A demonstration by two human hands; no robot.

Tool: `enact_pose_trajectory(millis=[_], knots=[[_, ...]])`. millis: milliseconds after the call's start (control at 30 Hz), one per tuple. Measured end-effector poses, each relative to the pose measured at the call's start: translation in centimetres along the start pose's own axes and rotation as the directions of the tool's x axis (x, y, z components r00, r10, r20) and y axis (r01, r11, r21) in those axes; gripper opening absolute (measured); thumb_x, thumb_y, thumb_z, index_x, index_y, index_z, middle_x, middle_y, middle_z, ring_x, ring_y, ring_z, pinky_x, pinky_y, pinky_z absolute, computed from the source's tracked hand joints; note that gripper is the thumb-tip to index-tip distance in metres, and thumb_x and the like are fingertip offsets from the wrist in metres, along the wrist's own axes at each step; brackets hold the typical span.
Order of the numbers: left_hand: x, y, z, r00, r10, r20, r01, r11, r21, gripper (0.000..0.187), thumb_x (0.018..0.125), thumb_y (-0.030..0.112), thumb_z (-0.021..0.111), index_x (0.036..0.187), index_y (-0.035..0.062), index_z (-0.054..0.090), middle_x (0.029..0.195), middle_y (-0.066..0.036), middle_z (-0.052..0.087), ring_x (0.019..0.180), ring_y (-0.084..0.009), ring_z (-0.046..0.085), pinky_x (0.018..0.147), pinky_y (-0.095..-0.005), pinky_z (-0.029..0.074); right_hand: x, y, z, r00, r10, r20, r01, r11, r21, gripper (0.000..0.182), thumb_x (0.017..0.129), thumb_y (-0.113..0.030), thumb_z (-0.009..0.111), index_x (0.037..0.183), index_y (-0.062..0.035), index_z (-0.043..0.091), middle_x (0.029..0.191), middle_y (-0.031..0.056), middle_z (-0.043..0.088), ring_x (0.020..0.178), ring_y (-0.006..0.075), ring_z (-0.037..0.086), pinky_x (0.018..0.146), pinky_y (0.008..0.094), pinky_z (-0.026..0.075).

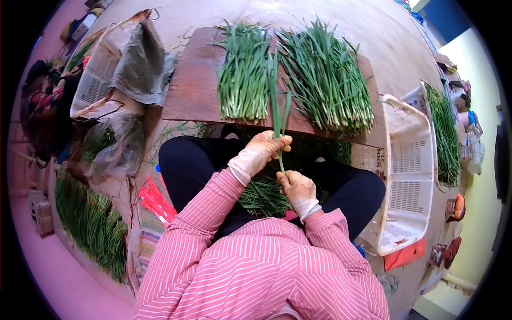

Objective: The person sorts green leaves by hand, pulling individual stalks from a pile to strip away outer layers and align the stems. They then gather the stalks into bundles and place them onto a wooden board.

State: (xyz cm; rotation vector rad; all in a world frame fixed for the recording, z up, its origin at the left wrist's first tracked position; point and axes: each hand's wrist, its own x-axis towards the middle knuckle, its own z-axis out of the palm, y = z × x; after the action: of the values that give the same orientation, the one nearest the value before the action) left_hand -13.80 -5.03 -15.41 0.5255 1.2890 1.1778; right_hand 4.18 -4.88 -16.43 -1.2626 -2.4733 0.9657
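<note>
My left hand (pixel 262 152), in a pale glove, is closed around a few garlic chives (pixel 275 101) just in front of the board's near edge. Their green leaves point away from me. Lower and to the right, my gloved right hand (pixel 298 189) pinches the lower stem ends of the same chives. Beyond my hands, a neat pile of chives (pixel 244 80) lies on the wooden board (pixel 192 88), with its cut ends toward me. A larger, looser pile (pixel 328 80) lies to its right. More loose chives (pixel 264 196) are in my lap, partly hidden by my arms.
A white plastic crate (pixel 408 176) stands at my right, with more chives (pixel 444 136) beyond it. Another crate (pixel 98 74), draped with a grey cloth (pixel 141 66), is at the left. Bundled chives (pixel 88 224) and red strips (pixel 154 200) lie on the left side.
</note>
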Motion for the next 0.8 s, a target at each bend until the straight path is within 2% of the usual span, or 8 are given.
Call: enact_pose_trajectory(millis=[100, 200, 300, 433, 533, 600, 733, 800], knots=[[-0.3, 0.5, 0.0, 1.000, 0.008, 0.008, -0.009, 0.992, 0.123, 0.031, 0.087, 0.037, 0.069, 0.096, 0.0075, 0.067, 0.083, -0.001, 0.066, 0.060, -0.0061, 0.045, 0.055, -0.0206, 0.038, -0.5, 0.0, 0.5, 0.992, -0.116, -0.046, 0.101, 0.963, -0.251, 0.030, 0.093, -0.039, 0.056, 0.080, -0.0137, 0.066, 0.072, 0.0086, 0.066, 0.065, 0.0314, 0.064, 0.059, 0.0441, 0.050], [-1.7, 2.3, -0.4, 0.988, 0.140, 0.068, -0.146, 0.985, 0.092, 0.031, 0.089, 0.038, 0.067, 0.098, 0.0078, 0.068, 0.083, 0.000, 0.066, 0.062, -0.0059, 0.047, 0.056, -0.0201, 0.039, 0.1, -0.6, -0.2, 0.993, -0.093, -0.067, 0.086, 0.991, -0.101, 0.029, 0.093, -0.039, 0.056, 0.082, -0.0135, 0.066, 0.072, 0.0094, 0.065, 0.066, 0.0315, 0.064, 0.060, 0.0439, 0.050], [-2.8, 5.8, -1.0, 0.969, 0.244, -0.036, -0.239, 0.964, 0.115, 0.034, 0.089, 0.042, 0.066, 0.098, 0.0090, 0.069, 0.081, 0.003, 0.064, 0.065, -0.0054, 0.047, 0.058, -0.0202, 0.038, 0.9, -1.0, -1.0, 0.996, -0.076, -0.041, 0.078, 0.996, 0.052, 0.030, 0.093, -0.039, 0.056, 0.081, -0.0129, 0.066, 0.073, 0.0088, 0.065, 0.067, 0.0310, 0.064, 0.060, 0.0430, 0.049], [-1.6, 10.4, -7.4, 0.828, 0.533, -0.174, -0.476, 0.833, 0.281, 0.027, 0.091, 0.037, 0.064, 0.092, 0.0106, 0.069, 0.074, 0.004, 0.057, 0.064, -0.0074, 0.047, 0.057, -0.0238, 0.038, 0.9, 0.2, -0.8, 0.992, -0.118, -0.044, 0.114, 0.991, -0.070, 0.026, 0.093, -0.031, 0.060, 0.081, -0.0099, 0.068, 0.068, 0.0057, 0.065, 0.061, 0.0214, 0.066, 0.056, 0.0341, 0.049], [-0.7, 13.7, -11.3, 0.837, 0.451, -0.310, -0.267, 0.831, 0.488, 0.023, 0.093, 0.032, 0.062, 0.091, 0.0100, 0.069, 0.074, 0.003, 0.057, 0.065, -0.0086, 0.047, 0.059, -0.0250, 0.039, 0.6, 0.4, -0.6, 0.997, -0.060, -0.045, 0.059, 0.998, -0.010, 0.028, 0.093, -0.032, 0.061, 0.080, -0.0088, 0.068, 0.068, 0.0053, 0.066, 0.062, 0.0206, 0.066, 0.057, 0.0326, 0.050], [3.0, 12.8, -14.9, 0.834, 0.270, -0.482, 0.064, 0.819, 0.570, 0.021, 0.093, 0.030, 0.062, 0.095, 0.0092, 0.068, 0.076, 0.002, 0.060, 0.066, -0.0092, 0.048, 0.061, -0.0254, 0.041, 0.8, 0.4, -0.6, 0.997, -0.059, -0.041, 0.060, 0.998, 0.003, 0.028, 0.093, -0.032, 0.061, 0.080, -0.0087, 0.068, 0.068, 0.0054, 0.066, 0.061, 0.0207, 0.066, 0.057, 0.0327, 0.050], [6.9, 11.1, -16.8, 0.842, 0.157, -0.515, 0.252, 0.730, 0.635, 0.030, 0.093, 0.025, 0.062, 0.114, 0.0045, 0.062, 0.089, -0.005, 0.068, 0.074, -0.0137, 0.056, 0.071, -0.0277, 0.047, 1.1, 0.6, -0.8, 0.998, -0.065, -0.023, 0.064, 0.998, -0.014, 0.028, 0.093, -0.032, 0.061, 0.081, -0.0086, 0.069, 0.069, 0.0061, 0.066, 0.063, 0.0208, 0.066, 0.058, 0.0322, 0.050], [10.8, 7.5, -19.6, 0.834, 0.215, -0.509, 0.221, 0.714, 0.665, 0.032, 0.093, 0.025, 0.062, 0.118, 0.0039, 0.061, 0.092, -0.007, 0.068, 0.078, -0.0154, 0.058, 0.074, -0.0290, 0.047, 1.3, 0.9, -0.9, 0.996, -0.089, -0.017, 0.088, 0.994, -0.062, 0.023, 0.091, -0.029, 0.063, 0.083, -0.0088, 0.070, 0.070, 0.0070, 0.066, 0.065, 0.0217, 0.066, 0.060, 0.0322, 0.051]])
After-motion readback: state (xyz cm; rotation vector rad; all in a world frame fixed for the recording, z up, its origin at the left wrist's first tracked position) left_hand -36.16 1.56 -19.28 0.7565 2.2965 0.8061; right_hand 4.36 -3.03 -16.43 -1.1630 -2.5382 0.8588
